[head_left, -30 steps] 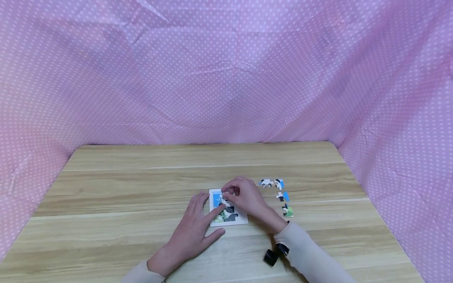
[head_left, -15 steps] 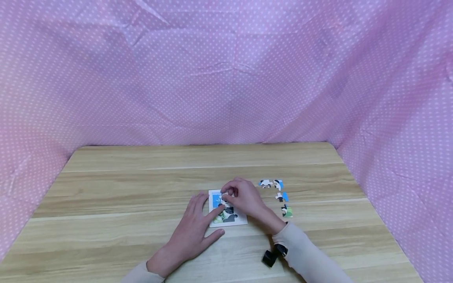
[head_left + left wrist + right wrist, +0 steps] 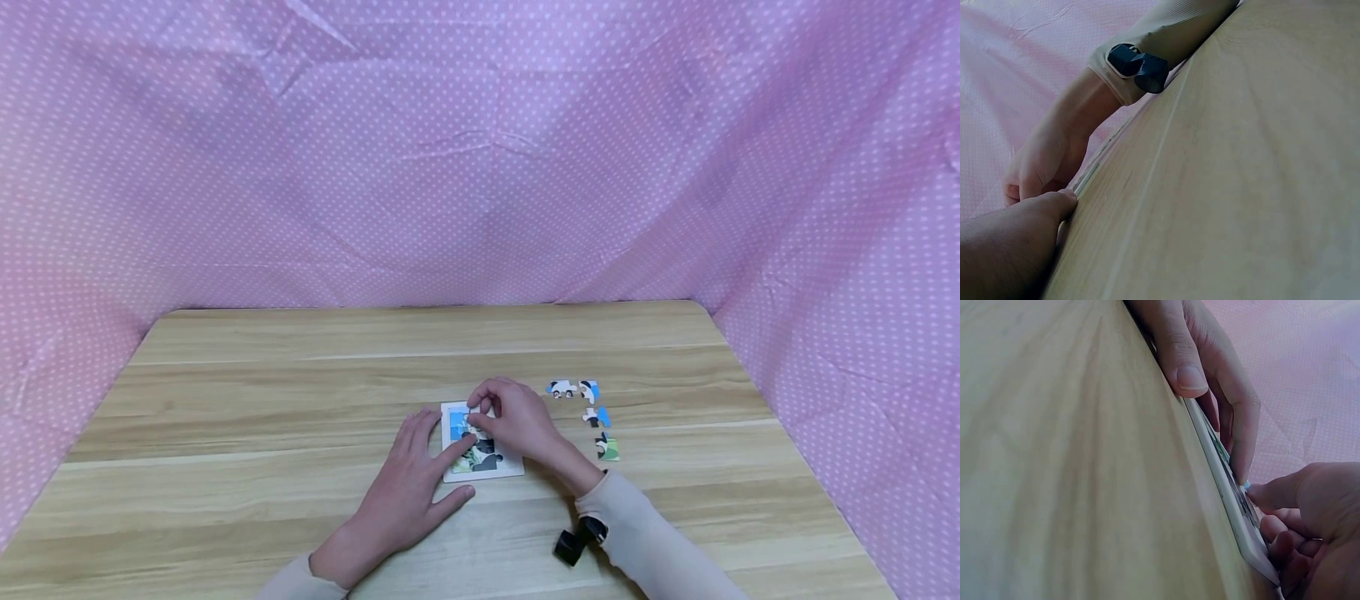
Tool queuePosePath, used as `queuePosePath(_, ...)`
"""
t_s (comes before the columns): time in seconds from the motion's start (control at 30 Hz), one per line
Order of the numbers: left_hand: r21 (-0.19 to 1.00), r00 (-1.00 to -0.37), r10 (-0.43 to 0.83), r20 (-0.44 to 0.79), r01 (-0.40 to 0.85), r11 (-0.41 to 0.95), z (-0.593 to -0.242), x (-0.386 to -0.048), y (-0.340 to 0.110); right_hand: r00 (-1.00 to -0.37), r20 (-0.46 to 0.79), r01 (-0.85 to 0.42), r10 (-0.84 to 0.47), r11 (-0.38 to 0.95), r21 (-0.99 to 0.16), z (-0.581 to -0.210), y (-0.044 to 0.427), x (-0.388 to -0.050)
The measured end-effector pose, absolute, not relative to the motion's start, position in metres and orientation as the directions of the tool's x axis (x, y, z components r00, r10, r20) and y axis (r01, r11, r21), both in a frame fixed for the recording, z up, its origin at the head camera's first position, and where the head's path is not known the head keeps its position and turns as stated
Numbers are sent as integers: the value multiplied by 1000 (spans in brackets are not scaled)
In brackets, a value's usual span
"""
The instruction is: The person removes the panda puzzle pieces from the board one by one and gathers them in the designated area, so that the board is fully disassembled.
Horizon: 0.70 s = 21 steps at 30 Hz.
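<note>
A white-rimmed puzzle board (image 3: 512, 467) with panda-picture pieces lies flat on the table. My left hand (image 3: 405, 492) rests at its left side, index finger extended onto the pieces and thumb apart on the near side. At the board's upper part, my right hand (image 3: 521, 421) pinches a puzzle piece, mostly hidden by the fingers. The right wrist view shows the right hand (image 3: 1329, 512) with its thumb against a small blue edge, beside the left hand's (image 3: 1200, 356) index finger. In the left wrist view, the right hand (image 3: 1050, 156) bends down beyond the left (image 3: 1016, 231).
Several loose pieces lie right of the board: a panda face (image 3: 561, 389), a blue-edged piece (image 3: 589, 391), another below (image 3: 597, 417) and a green one (image 3: 607, 447). A black device (image 3: 570, 547) hangs at the right wrist. Pink dotted cloth (image 3: 480, 167) surrounds the wooden table (image 3: 262, 383).
The right thumb and fingers have shifted very slightly left over the upper part of the board. The left hand stays in place on the board.
</note>
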<state>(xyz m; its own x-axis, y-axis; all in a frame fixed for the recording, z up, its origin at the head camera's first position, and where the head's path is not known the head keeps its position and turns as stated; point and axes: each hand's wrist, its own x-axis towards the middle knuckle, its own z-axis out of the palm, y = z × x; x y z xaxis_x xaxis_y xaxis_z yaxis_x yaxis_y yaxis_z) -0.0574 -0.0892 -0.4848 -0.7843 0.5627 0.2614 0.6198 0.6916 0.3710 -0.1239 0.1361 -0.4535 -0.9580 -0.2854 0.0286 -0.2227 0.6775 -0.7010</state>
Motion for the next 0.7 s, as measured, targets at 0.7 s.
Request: queuePosePath(0.7, 395, -789, 559, 257, 613, 684, -487, -58, -89, -965, 60, -216, -254, 648, -730, -456, 137, -124)
